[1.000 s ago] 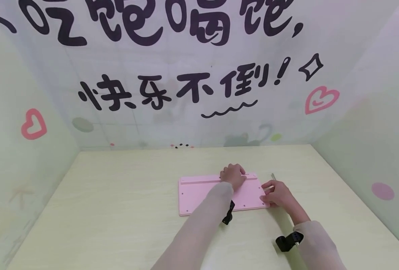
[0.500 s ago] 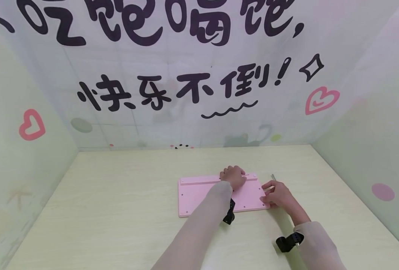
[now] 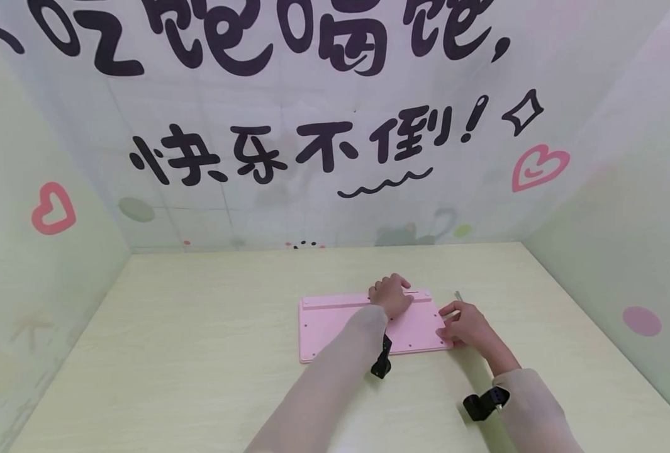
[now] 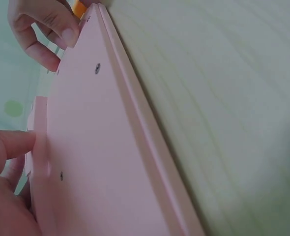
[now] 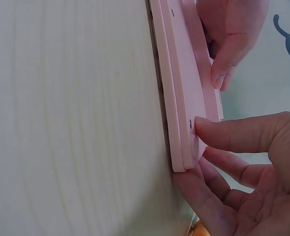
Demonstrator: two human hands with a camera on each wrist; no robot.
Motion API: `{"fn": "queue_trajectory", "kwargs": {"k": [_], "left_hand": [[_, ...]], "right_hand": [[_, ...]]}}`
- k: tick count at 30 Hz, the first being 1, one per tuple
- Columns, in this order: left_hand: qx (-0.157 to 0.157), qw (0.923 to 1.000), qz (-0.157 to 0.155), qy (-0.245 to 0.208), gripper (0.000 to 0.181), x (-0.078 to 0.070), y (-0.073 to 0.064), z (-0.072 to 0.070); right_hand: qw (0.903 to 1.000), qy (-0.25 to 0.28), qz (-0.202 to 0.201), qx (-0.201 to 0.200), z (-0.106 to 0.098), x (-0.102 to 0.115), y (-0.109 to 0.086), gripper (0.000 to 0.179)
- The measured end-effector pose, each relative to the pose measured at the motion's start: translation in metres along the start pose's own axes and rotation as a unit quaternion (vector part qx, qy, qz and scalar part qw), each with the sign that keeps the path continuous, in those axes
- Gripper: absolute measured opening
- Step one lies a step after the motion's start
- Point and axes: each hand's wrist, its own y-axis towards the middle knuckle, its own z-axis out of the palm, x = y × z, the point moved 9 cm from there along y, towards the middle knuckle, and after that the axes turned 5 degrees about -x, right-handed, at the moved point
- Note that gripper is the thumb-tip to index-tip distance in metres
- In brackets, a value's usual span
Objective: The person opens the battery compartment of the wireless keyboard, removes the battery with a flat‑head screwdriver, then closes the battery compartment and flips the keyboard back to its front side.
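A pink keyboard (image 3: 335,324) lies with its screw-dotted underside up and a raised bar along its far edge. My left hand (image 3: 390,297) grips that bar, thumb (image 4: 18,141) on its near side and fingers behind it, partly hidden. At the right end, my right hand (image 3: 466,324) pinches the keyboard's edge, the thumb (image 5: 218,132) on the underside and other fingers beneath the corner. A thin grey rod (image 3: 458,296) sticks out just beyond the right hand. Something orange (image 4: 79,8) shows by that hand, mostly hidden.
The pale wood-grain table (image 3: 199,327) spreads around the keyboard. A printed back wall (image 3: 312,214) stands behind it, with side walls at left and right. Black wrist cameras (image 3: 484,404) sit by both sleeves.
The left hand's fingers have lifted slightly at the bar, and more of a dark slit shows beside them. The right hand and keyboard stay almost where they were.
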Motion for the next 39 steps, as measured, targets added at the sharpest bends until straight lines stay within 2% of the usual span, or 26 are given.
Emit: {"fn": "queue_trajectory", "kwargs": {"k": [3,10,17,25,32,39], "left_hand": [[-0.014,0.9998,0.006,-0.012,0.019,-0.003,-0.003,-0.004],[-0.028,0.9989,0.038,-0.006,0.012,-0.011,-0.008,-0.016],[-0.024,0.9985,0.049,-0.011,0.015,-0.013,-0.007,-0.019],[-0.034,0.9977,0.059,-0.003,0.022,-0.017,-0.011,-0.022],[-0.005,0.9961,0.051,-0.072,0.026,-0.017,-0.012,-0.021],[0.01,0.9932,0.062,-0.099,0.026,-0.018,-0.013,-0.024]], "right_hand": [[1.0,0.003,-0.003,0.002,0.0,0.0,0.0,0.042],[1.0,0.001,0.0,0.003,-0.001,-0.001,0.002,0.042],[1.0,0.001,-0.001,0.008,0.0,0.0,0.002,0.043],[1.0,0.001,-0.005,0.008,0.001,-0.001,0.001,0.043],[0.9997,-0.004,-0.02,0.01,-0.001,0.002,-0.001,0.043],[0.9998,0.003,-0.016,0.011,-0.001,0.005,-0.003,0.042]]}}
